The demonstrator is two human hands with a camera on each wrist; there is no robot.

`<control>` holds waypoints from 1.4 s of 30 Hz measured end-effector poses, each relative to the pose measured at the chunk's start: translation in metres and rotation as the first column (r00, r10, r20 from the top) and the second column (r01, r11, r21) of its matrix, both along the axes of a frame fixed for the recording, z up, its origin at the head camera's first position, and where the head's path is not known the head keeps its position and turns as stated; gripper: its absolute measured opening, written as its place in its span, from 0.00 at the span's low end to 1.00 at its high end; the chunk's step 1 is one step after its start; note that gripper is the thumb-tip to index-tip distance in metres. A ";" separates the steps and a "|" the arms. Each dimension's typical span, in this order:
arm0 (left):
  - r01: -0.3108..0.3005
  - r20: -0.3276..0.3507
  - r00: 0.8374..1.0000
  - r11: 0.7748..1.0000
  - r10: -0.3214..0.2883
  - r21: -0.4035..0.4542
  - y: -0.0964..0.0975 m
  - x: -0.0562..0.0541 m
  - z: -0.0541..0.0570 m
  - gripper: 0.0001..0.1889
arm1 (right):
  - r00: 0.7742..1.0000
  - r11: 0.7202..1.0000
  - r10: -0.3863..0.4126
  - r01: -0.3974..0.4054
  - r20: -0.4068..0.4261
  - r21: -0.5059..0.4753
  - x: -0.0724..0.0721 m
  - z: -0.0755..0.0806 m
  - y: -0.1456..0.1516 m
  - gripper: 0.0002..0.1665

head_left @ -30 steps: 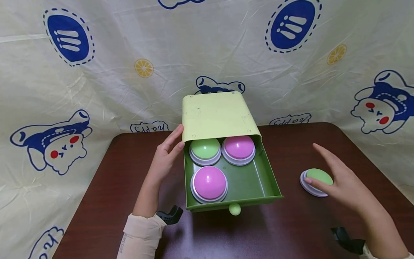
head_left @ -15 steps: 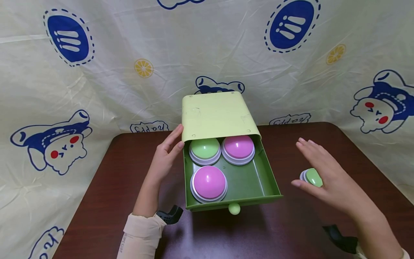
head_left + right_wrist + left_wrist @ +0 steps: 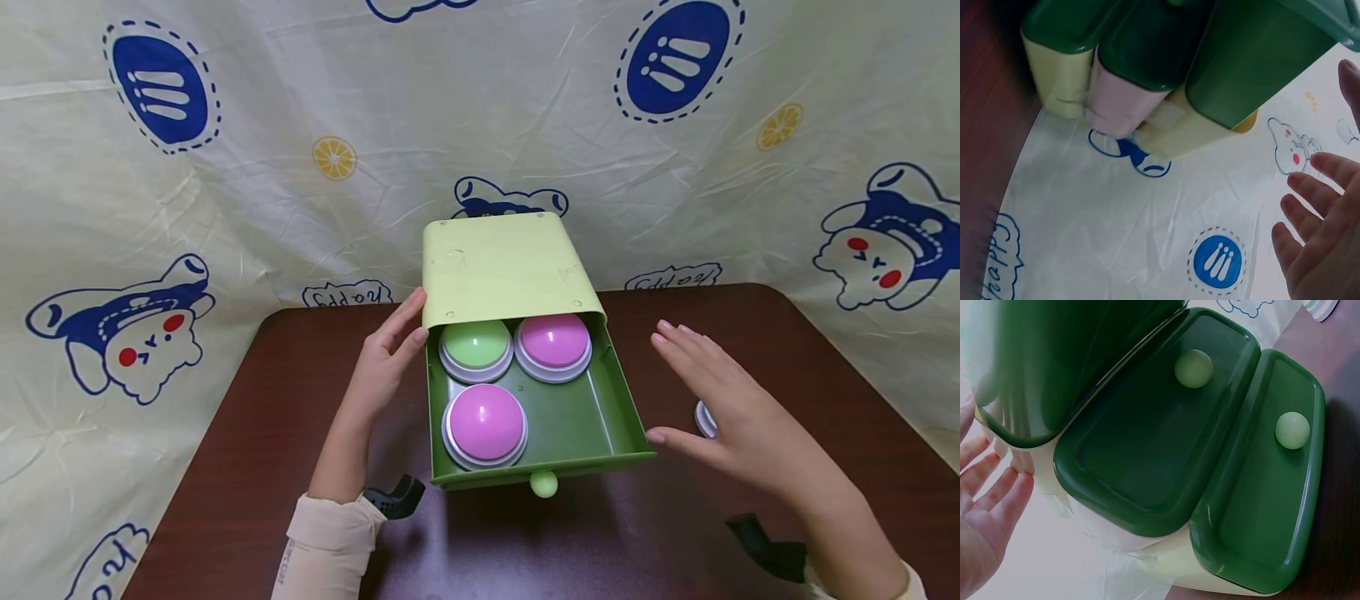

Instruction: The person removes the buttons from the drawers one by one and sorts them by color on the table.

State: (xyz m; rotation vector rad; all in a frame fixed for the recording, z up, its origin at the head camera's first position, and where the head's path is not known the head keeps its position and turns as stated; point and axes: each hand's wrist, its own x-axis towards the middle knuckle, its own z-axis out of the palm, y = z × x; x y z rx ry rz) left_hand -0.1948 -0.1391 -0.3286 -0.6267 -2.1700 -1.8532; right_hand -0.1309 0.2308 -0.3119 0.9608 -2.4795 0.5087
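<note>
I counted three domed buttons in the pulled-out top drawer [image 3: 573, 417] of the small cabinet [image 3: 510, 267]: a green button [image 3: 476, 346] at the back left, a pink button [image 3: 555, 342] beside it at the back right, and a second pink button [image 3: 486, 422] at the front left. The front right of the drawer's floor showed. A fourth piece [image 3: 703, 419] was on the table [image 3: 292, 392], to the right of the drawer; only its pale rim peeked past the right hand [image 3: 750, 433] in my head view, so I couldn't make out its top there. I judged the work to be partway along: three buttons inside, one piece outside, and the drawer not closed. My left wrist view showed the middle drawer [image 3: 1135, 437] and the bottom drawer [image 3: 1254, 487] both closed.

The right hand hung above the table beside the drawer, fingers extended, thumb well apart from them, nothing in its grip. Its thumb tip lay right by the drawer's front corner; I couldn't tell whether they touched. The left hand [image 3: 378, 367] had its fingertips at the cabinet's left side, fingers extended and thumb apart, steadying rather than gripping, I thought.
</note>
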 end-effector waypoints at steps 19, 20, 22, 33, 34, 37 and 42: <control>0.007 -0.037 0.999 1.000 -0.007 0.013 -0.007 -0.018 -0.024 0.24 | 0.984 0.986 0.165 -0.165 -0.063 0.011 -0.006 0.014 -0.044 0.48; 0.007 -0.032 0.999 1.000 -0.007 0.013 -0.007 -0.017 -0.022 0.24 | 0.982 0.985 0.175 -0.175 -0.067 0.009 -0.007 0.014 -0.046 0.47; 0.011 -0.027 1.000 1.000 -0.011 0.013 -0.005 -0.014 -0.017 0.24 | 0.978 0.981 0.195 -0.195 -0.079 0.009 -0.008 0.015 -0.051 0.47; 0.000 0.000 1.000 1.000 0.000 0.010 0.000 -0.001 -0.001 0.24 | 0.945 0.950 0.314 -0.313 -0.098 0.024 -0.012 0.020 -0.081 0.49; -0.001 0.001 1.000 1.000 0.001 0.011 0.000 -0.001 -0.001 0.24 | 0.942 0.946 0.323 -0.322 -0.091 0.030 -0.013 0.020 -0.083 0.49; 0.000 -0.004 1.000 1.000 0.000 0.013 0.000 -0.002 -0.002 0.24 | 0.944 0.944 0.327 -0.325 -0.036 0.054 -0.013 0.020 -0.089 0.50; 0.000 -0.005 1.000 1.000 0.001 0.014 0.000 -0.002 -0.002 0.24 | 0.942 0.939 0.335 -0.335 0.019 0.076 -0.014 0.021 -0.097 0.50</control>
